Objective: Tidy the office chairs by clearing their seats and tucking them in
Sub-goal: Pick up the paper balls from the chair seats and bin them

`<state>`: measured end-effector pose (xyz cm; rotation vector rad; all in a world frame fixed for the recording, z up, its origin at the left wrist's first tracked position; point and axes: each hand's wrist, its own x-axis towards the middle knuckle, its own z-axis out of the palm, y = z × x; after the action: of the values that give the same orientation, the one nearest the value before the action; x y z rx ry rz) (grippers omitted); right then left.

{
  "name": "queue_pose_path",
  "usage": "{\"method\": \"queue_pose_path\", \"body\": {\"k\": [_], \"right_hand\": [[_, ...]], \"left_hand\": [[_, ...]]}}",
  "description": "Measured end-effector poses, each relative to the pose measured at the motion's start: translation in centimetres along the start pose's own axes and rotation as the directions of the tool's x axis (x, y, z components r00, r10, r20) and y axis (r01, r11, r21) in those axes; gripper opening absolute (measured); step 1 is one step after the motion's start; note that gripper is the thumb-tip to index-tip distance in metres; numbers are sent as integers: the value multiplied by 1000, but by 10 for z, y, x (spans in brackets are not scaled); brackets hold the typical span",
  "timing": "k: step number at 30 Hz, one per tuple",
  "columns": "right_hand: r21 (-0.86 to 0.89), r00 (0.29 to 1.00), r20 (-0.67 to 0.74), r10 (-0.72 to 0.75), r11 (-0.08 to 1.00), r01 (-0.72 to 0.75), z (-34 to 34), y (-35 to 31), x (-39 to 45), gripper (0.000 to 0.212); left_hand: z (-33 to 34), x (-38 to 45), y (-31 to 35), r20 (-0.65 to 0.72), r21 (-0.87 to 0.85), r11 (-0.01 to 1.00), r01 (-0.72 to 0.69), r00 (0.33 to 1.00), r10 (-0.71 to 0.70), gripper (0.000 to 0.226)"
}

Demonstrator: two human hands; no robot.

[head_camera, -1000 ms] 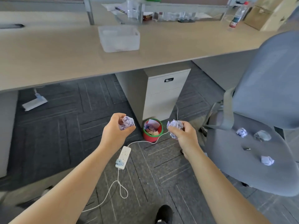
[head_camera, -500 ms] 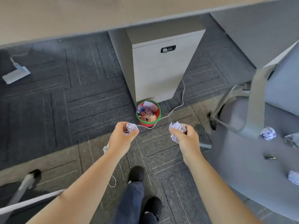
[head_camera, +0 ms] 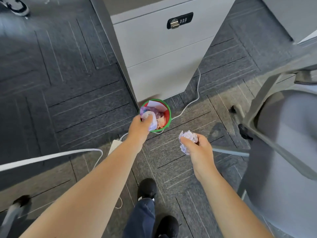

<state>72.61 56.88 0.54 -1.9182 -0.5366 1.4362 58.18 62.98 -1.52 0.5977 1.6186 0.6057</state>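
Observation:
My left hand [head_camera: 139,126] is closed on a crumpled paper ball [head_camera: 151,123] right over the rim of a small red bin with a green rim [head_camera: 169,112], which holds several paper scraps. My right hand [head_camera: 197,148] grips a second crumpled paper ball [head_camera: 187,137] lower and to the right of the bin, above the carpet. The grey office chair [head_camera: 283,152] fills the right edge; only its armrest frame and part of the seat show.
A white drawer cabinet with a combination lock [head_camera: 163,48] stands right behind the bin. A white cable [head_camera: 193,100] and a power strip [head_camera: 114,145] lie on the dark carpet. My feet in black shoes [head_camera: 147,188] are at the bottom. Another chair's base [head_camera: 13,208] is lower left.
I have leaned down and closer to the bin. My left hand moved forward with its paper ball to the bin's rim. My right hand stays back, holding its ball.

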Motion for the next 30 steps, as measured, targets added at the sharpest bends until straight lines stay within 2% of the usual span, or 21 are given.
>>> {"method": "queue_pose_path", "body": {"k": [2, 4, 6, 8, 10, 15, 21, 22, 24, 26, 28, 30], "right_hand": [[-6, 1000, 2, 3, 1000, -3, 5, 0, 10, 21], [-10, 1000, -8, 13, 1000, -13, 8, -1, 19, 21], [-8, 999, -28, 33, 999, -33, 12, 1, 26, 22], [-14, 998, -27, 53, 998, -53, 17, 0, 32, 24], [-24, 997, -19, 69, 997, -70, 26, 0, 40, 26], [-8, 995, 5, 97, 995, -97, 59, -7, 58, 30], [78, 999, 21, 49, 996, -51, 74, -26, 67, 10], [61, 999, 6, 41, 997, -41, 72, -28, 64, 6], [24, 998, -45, 37, 999, -36, 63, -32, 53, 12], [19, 996, -84, 10, 1000, -9, 50, -43, 37, 4], [30, 994, -108, -34, 999, 37, 33, -60, 20, 17], [76, 987, -136, -81, 993, 92, 13, -82, 0, 21]], "left_hand": [[2, 11, 9, 3, -50, 998, 43, 999, -43, 20], [1, 17, 13, 0, 17, 998, 68, 998, -68, 17], [-5, 19, 10, -12, 63, 993, 99, 995, -99, 25], [-11, 17, 8, -14, 29, 990, 138, 990, -138, 12], [-17, 14, 7, -14, 2, 990, 140, 990, -140, 9], [-30, 15, 16, -30, -11, 996, 89, 996, -90, 10], [-41, 13, 31, -50, 37, 999, -5, 999, 7, 11], [-42, 11, 33, -49, 40, 999, -12, 999, 14, 10], [-40, 5, 38, -51, 45, 999, -23, 998, 25, 12], [-33, -8, 48, -37, 50, 998, -41, 998, 43, 16], [-23, -23, 62, -8, 49, 996, -75, 997, 75, 17], [-10, -42, 81, 34, 47, 991, -123, 992, 122, 24]]}}
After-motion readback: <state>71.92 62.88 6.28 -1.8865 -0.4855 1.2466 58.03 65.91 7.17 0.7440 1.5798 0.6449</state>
